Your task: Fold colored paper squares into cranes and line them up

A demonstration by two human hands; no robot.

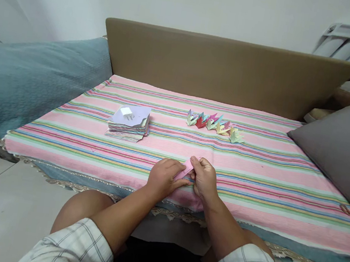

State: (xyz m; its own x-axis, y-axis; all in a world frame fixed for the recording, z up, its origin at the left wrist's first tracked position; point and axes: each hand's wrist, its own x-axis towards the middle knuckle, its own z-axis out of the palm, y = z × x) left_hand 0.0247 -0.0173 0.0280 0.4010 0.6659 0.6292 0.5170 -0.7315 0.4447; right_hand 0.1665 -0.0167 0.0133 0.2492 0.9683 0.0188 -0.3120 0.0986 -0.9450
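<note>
A narrow folded piece of pink paper (184, 171) slants between my two hands, just above the near edge of the striped cloth. My left hand (165, 175) is closed on its lower left end, the thumb reaching toward the right. The upper end is pinched by my right hand (204, 175), with the thumb on top. My fingers cover parts of the paper. Beyond my hands stand several small folded paper cranes (212, 124) in red, yellow, pale green, purple and blue, set close together in rows.
To the left is a stack of paper sheets (128, 124) with a small white object (126, 112) on top. The striped cloth (269, 179) covers the seat, with a brown backrest (210, 68) behind. A grey cushion (343, 141) leans at the right, near a small brown ring (345, 210).
</note>
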